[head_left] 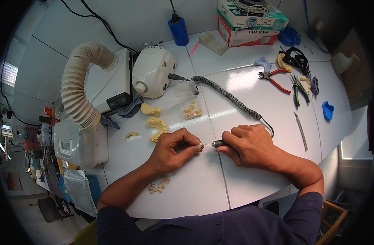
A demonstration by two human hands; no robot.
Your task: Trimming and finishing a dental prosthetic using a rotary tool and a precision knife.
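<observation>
- The tooth piece [201, 145] is tiny, pale and slightly glossy; it sits at the very tips of the left thumb and forefinger, its finer shape too small to tell.
- The drill [219, 143] is a slim black pen with a metal nose; its thin bit points left at the tooth piece — whether it touches, I cannot tell.
- The left hand [172, 149] comes up from the lower left, fingers curled, thumb stretched toward the drill.
- The right hand [252, 147] comes in from the lower right, elbow bent out wide, back of the hand upward.
- The left grip is a closed pinch on the tooth piece; the right grip wraps round the drill, leaving its nose free.
- Below the left grip, on the white table [187, 179], lies a scatter of small chips [157, 187]; above it sits a yellow mould [157, 121].
- Farther up, above the tooth piece, stands a clear box [183, 105] of pale bits.
- Beyond the right grip — up and to the right — lie red-handled pliers [272, 76]; nearer, a thin knife [301, 131].
</observation>
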